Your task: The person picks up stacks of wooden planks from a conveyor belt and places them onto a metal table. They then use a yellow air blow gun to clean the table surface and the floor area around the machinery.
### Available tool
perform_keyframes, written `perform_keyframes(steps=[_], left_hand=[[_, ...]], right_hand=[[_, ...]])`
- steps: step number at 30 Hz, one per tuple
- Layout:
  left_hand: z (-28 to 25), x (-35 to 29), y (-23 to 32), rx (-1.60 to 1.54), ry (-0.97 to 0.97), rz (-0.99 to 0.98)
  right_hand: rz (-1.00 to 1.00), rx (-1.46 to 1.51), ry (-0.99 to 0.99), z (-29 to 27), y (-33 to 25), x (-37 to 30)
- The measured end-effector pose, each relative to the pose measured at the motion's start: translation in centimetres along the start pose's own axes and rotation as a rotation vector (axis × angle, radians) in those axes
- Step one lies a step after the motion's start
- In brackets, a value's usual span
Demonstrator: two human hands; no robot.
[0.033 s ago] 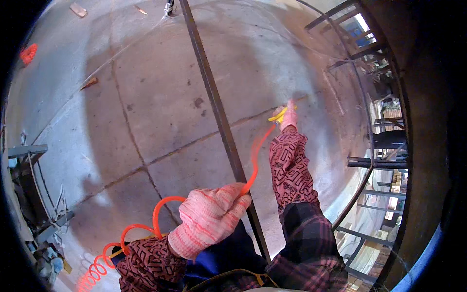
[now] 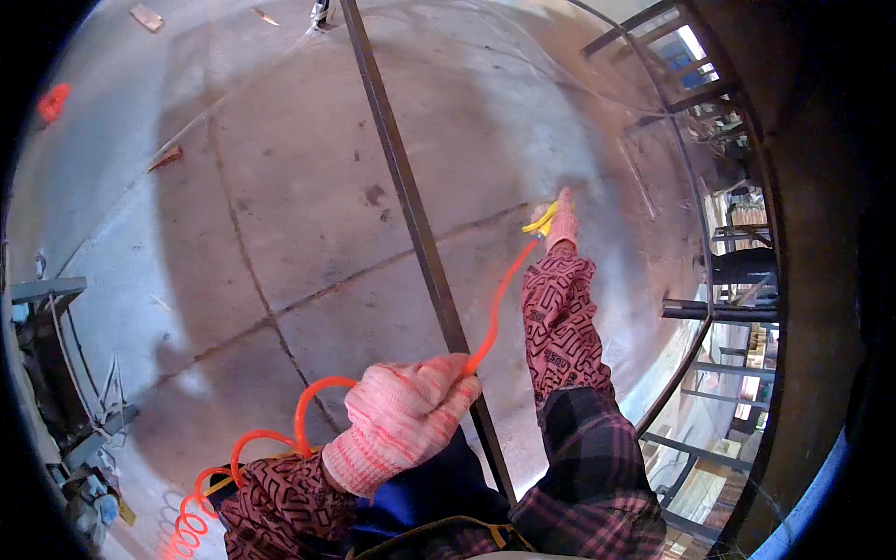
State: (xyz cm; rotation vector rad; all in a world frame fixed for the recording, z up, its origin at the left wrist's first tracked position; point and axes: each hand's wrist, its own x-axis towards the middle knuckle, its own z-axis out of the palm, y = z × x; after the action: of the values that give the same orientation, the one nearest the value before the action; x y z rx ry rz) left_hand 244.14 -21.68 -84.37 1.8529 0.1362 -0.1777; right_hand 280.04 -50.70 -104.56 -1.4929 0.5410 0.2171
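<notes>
My left hand point(image 2: 401, 420), in a pink-and-white knit glove, is closed round an orange coiled air hose point(image 2: 495, 313) beside a dark metal bar point(image 2: 420, 243). The coils hang down past my left sleeve. Farther out, my right hand point(image 2: 562, 224), gloved alike, is wrapped round a yellow air blow gun point(image 2: 541, 222) at the hose's far end. Its nozzle is too small to make out. The bar runs from the far side toward my body, between the blow gun and the hose coils.
Below lies a stained concrete floor point(image 2: 308, 215) with crossing joint lines. A wood scrap point(image 2: 165, 159) and an orange coil point(image 2: 53, 103) lie at left. A metal stand point(image 2: 51, 289) is at the left edge. Dark metal racks point(image 2: 719, 313) line the right side.
My right hand and the blow gun have shifted slightly to the right. The hose between my hands has moved a little with them. My left hand keeps its grip.
</notes>
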Motion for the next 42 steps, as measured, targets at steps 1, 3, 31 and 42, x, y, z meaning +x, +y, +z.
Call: perform_keyframes(steps=[1, 3, 31, 42], left_hand=[[0.3, 0.0, -0.1, 0.003, -0.013, 0.022], [0.6, 0.0, -0.3, 0.01, -0.038, 0.065], [-4.2, -6.3, -4.3, -0.069, 0.364, -0.214], [-6.8, -16.1, -13.3, -0.345, 0.888, -0.309]], right_hand=[[-0.057, -0.051, 0.054, -0.9, -0.7, 0.1], [-0.169, -0.153, 0.161, -1.6, -2.4, 0.7], [-0.264, -0.269, -0.348, 20.9, -5.0, -14.7], [-1.008, -1.662, -1.244, 41.0, 6.7, -42.0]])
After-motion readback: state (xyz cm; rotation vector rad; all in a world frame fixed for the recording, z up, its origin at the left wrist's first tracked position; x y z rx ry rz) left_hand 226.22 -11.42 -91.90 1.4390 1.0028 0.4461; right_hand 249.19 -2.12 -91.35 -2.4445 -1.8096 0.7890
